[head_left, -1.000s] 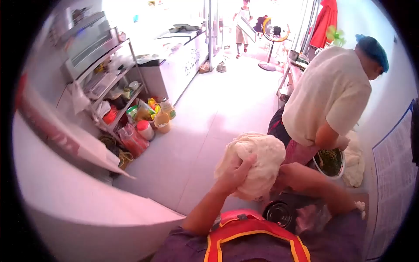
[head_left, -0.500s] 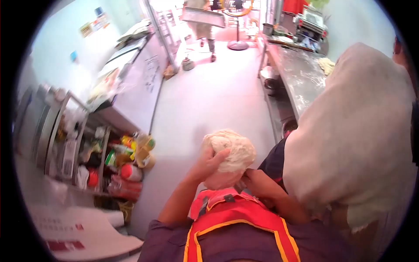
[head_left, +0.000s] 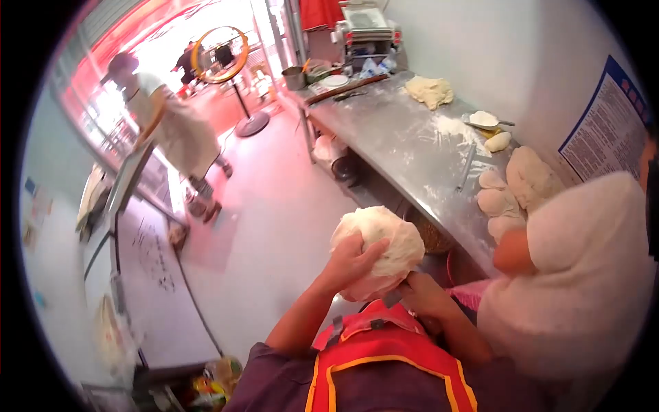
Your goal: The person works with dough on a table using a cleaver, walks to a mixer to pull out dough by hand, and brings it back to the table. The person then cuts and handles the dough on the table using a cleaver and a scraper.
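A large pale lump of dough [head_left: 395,240] is held in front of my chest. My left hand [head_left: 353,261] is closed on its left side, fingers and thumb pressed into the surface. At the dough's lower right edge, my right hand [head_left: 424,296] is curled close to my red apron [head_left: 384,347]. The fingers of that hand are partly hidden, and a small grey piece shows beside them; what they grip I cannot make out.
To the right, a floured metal table [head_left: 398,151] bears a dough mound [head_left: 429,91], several dough pieces and a rolling pin [head_left: 347,89]. A person in pale clothing [head_left: 570,275] stands close on my right. Another person [head_left: 171,123] holds a tray [head_left: 130,172] at left.
My view has swung right, bringing more of the metal table and its dough into sight. The person with the tray now appears at left and nearer. The dough stays in my left hand.
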`<state>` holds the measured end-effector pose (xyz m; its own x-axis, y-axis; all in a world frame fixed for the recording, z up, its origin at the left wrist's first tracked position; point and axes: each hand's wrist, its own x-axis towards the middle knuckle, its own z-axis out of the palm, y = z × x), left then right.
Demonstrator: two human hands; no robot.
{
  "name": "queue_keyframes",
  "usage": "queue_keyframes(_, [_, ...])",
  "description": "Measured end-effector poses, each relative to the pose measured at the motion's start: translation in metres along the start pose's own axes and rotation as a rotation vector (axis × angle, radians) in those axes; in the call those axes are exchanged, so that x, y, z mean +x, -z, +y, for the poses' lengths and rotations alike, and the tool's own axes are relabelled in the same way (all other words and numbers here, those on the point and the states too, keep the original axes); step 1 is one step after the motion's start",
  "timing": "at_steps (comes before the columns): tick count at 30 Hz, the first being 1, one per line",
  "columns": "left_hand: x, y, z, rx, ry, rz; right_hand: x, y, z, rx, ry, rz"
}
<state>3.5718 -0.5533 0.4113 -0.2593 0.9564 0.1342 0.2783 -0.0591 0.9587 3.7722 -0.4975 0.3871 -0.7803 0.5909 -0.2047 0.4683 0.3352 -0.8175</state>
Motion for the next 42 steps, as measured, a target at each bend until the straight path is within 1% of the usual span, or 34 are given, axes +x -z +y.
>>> queue_keyframes(1, [0.027,0.011,-0.002,0.096,-0.051,-0.011,0.021,0.003,-0.003,-0.027,0.010,0.066])
queue_keyframes(4, [0.121,0.042,0.008,0.238,0.004,-0.094,0.088,0.040,-0.028,0.094,-0.054,0.159])
queue_keyframes(6, [0.188,0.051,0.004,0.243,-0.114,-0.099,0.140,0.072,-0.040,0.261,-0.079,0.214])
queue_keyframes(8, [0.258,0.062,0.017,0.267,-0.268,-0.114,0.193,0.098,-0.031,0.388,-0.072,0.277])
queue_keyframes(10, [0.320,0.074,0.036,0.316,-0.315,-0.131,0.236,0.147,-0.057,0.317,-0.261,0.276])
queue_keyframes(13, [0.425,0.089,0.052,0.290,-0.381,-0.163,0.313,0.205,-0.055,0.137,-0.071,0.478])
queue_keyframes(16, [0.533,0.101,0.058,0.288,-0.514,-0.134,0.395,0.260,-0.060,0.190,-0.051,0.590])
queue_keyframes(18, [0.608,0.110,0.057,0.267,-0.556,-0.194,0.447,0.295,-0.068,0.199,-0.042,0.653])
queue_keyframes(20, [0.688,0.111,0.041,0.225,-0.583,-0.206,0.505,0.327,-0.067,0.208,-0.065,0.692])
queue_keyframes(21, [0.720,0.113,0.035,0.237,-0.550,-0.218,0.535,0.343,-0.061,0.210,-0.092,0.701])
queue_keyframes(22, [0.749,0.114,0.027,0.249,-0.515,-0.235,0.564,0.357,-0.052,0.214,-0.123,0.711])
queue_keyframes(23, [0.777,0.116,0.008,0.183,-0.536,-0.296,0.593,0.369,-0.031,0.228,-0.126,0.724])
queue_keyframes(25, [0.851,0.110,-0.049,0.024,-0.598,-0.362,0.650,0.391,0.015,-0.068,-0.139,0.805])
queue_keyframes(26, [0.878,0.099,-0.096,-0.062,-0.475,-0.433,0.679,0.401,0.037,-0.211,-0.140,0.832])
queue_keyframes(28, [0.934,0.078,-0.187,-0.232,-0.212,-0.530,0.729,0.412,0.090,-0.577,-0.377,0.722])
queue_keyframes(29, [0.936,0.073,-0.219,-0.371,-0.048,-0.584,0.746,0.418,0.106,-0.756,-0.496,0.648])
queue_keyframes(30, [0.937,0.067,-0.249,-0.508,0.124,-0.612,0.758,0.422,0.112,-0.787,-0.531,0.600])
queue_keyframes(31, [0.937,0.061,-0.274,-0.741,0.373,-0.659,0.768,0.423,0.113,-0.819,-0.561,0.554])
queue_keyframes(32, [0.940,0.056,-0.289,-0.815,0.430,-0.633,0.773,0.426,0.113,-0.844,-0.598,0.508])
queue_keyframes(33, [0.940,0.051,-0.302,-0.886,0.494,-0.609,0.774,0.432,0.108,-0.831,-0.570,0.506])
queue_keyframes(34, [0.942,0.043,-0.315,-0.953,0.565,-0.582,0.776,0.441,0.101,-0.862,-0.563,0.450])
queue_keyframes(37, [0.966,0.010,-0.344,-0.822,0.437,-0.333,0.793,0.482,0.087,-0.996,-0.534,0.260])
queue_keyframes(39, [0.985,-0.004,-0.350,-0.698,0.435,-0.152,0.803,0.505,0.076,-0.927,-0.565,0.153])
queue_keyframes(40, [0.997,-0.011,-0.362,-0.681,0.395,-0.097,0.805,0.514,0.074,-0.890,-0.578,0.097])
queue_keyframes(42, [1.022,-0.026,-0.387,-0.637,0.318,0.013,0.802,0.514,0.078,-0.730,-0.702,0.069])
